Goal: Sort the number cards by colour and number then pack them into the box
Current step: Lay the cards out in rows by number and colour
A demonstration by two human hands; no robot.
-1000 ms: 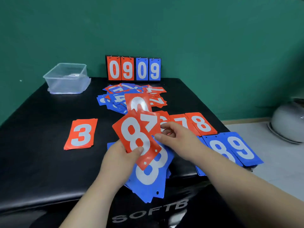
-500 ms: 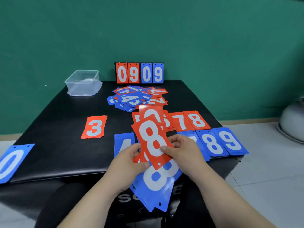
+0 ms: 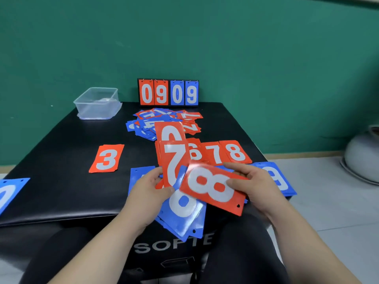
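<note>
My left hand (image 3: 150,193) grips a fan of cards: a red 7 (image 3: 174,158), a red 0 behind it and a blue 8 (image 3: 182,210) below. My right hand (image 3: 254,187) pinches a red 8 card (image 3: 213,188), turned sideways and pulled off to the right of the fan. On the black table (image 3: 61,181) lie sorted piles: a red 3 (image 3: 106,158), red 6, 7 and 8 (image 3: 235,152), and a blue 9 (image 3: 276,179) partly hidden by my right hand. An unsorted heap of red and blue cards (image 3: 147,124) sits further back. The clear plastic box (image 3: 97,103) stands at the far left corner.
A scoreboard stand (image 3: 168,92) showing 0909 is upright at the table's back edge. A blue 0 card (image 3: 8,193) lies at the left edge. A grey pot (image 3: 363,154) sits on the floor to the right. My knees are under the table's front.
My right hand has drawn the red 8 off the fan and swung it sideways to the right, uncovering the red 7. The camera has tilted and pulled back.
</note>
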